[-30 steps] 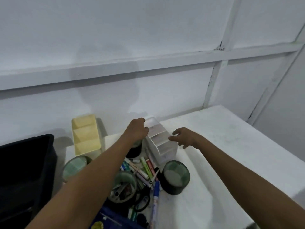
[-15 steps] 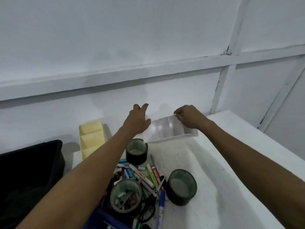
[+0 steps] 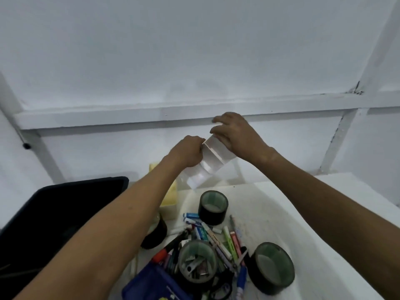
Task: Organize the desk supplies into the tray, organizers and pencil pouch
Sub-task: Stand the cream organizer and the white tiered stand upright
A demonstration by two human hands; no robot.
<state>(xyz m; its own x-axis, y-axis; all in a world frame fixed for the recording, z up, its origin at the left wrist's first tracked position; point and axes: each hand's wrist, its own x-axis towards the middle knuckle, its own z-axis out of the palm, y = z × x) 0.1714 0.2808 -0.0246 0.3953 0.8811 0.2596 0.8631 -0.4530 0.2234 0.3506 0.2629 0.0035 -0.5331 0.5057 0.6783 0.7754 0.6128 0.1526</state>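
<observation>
1. The yellow organizer (image 3: pixel 170 197) is mostly hidden behind the left forearm; only a strip of it shows. One tape roll (image 3: pixel 156 233) is also half covered by that arm.
2. The blue pouch (image 3: pixel 151 285) is cut off by the bottom edge. The black tray (image 3: pixel 54 213) runs off the left edge.
3. The clear organizer (image 3: pixel 213 160) is held tilted in the air above the table (image 3: pixel 303 224), near the wall; its walls are see-through and hard to trace.
4. The left hand (image 3: pixel 188 151) grips its left edge with fingers curled shut on it. The right hand (image 3: pixel 237 135) lies over its upper end, fingers bent onto it.
5. There is print on the pouch and on the markers (image 3: pixel 218 241), too blurred to read.
6. Four tape rolls show: the half-covered one, one standing (image 3: pixel 213 207), one holding small metal bits (image 3: pixel 198 264), one at right (image 3: pixel 272 267). The heaped markers overlap too much to count.
</observation>
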